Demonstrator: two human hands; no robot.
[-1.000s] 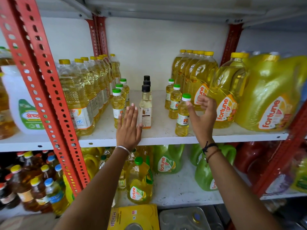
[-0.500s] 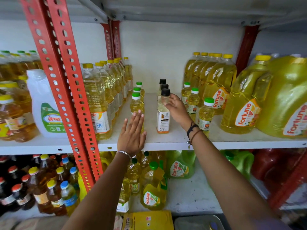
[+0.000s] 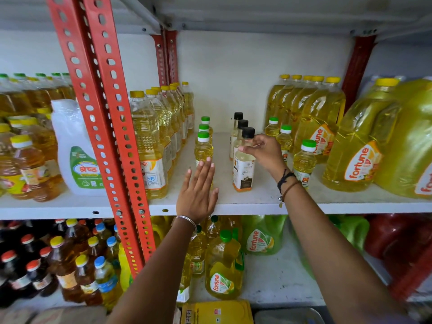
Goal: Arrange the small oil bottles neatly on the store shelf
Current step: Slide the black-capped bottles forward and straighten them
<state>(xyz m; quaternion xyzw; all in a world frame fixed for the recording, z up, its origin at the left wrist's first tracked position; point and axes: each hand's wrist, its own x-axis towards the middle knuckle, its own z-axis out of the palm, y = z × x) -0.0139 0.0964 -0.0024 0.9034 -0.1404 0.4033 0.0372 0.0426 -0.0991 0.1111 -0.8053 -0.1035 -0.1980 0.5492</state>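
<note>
Right hand (image 3: 265, 152) grasps the front black-capped bottle (image 3: 244, 163) by its neck, mid-shelf (image 3: 257, 197) | left hand (image 3: 198, 191) open and flat against the front green-capped bottle (image 3: 203, 148) | both rows upright.

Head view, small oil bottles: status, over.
Right hand gripping front black-capped bottle at its neck. Left hand flat against front green-capped bottle. Rows upright on shelf. Nothing obstructing.
</note>
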